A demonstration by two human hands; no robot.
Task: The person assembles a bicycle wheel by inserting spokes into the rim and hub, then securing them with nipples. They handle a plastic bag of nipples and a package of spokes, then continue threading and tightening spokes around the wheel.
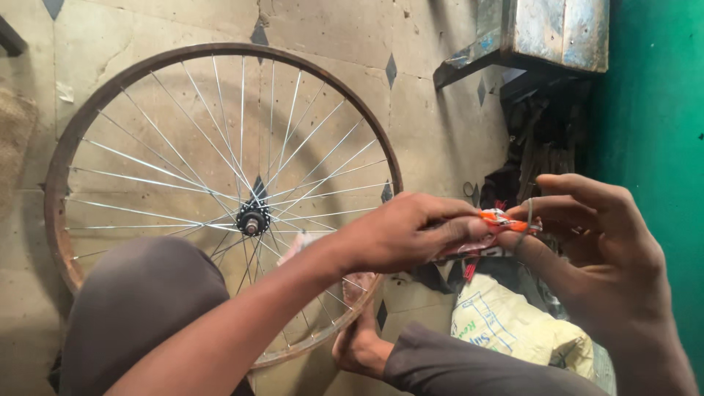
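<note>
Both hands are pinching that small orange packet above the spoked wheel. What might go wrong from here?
1. The left hand and right hand pull the orange packet in mid-air; if it tears suddenly, small contents could scatter on the floor.
2. Anything dropped may fall between the spokes of the wheel lying flat below.
3. A bare foot rests against the wheel's rusty rim, so a shift might scrape it.

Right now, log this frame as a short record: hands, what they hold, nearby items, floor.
left hand: pinches one end of the orange packet
right hand: fingers on the packet's other end
wheel: rusty spoked rim lying flat on the floor, hub at centre
foot: bare, at the rim's near edge
sack: pale, printed, under the hands
</note>
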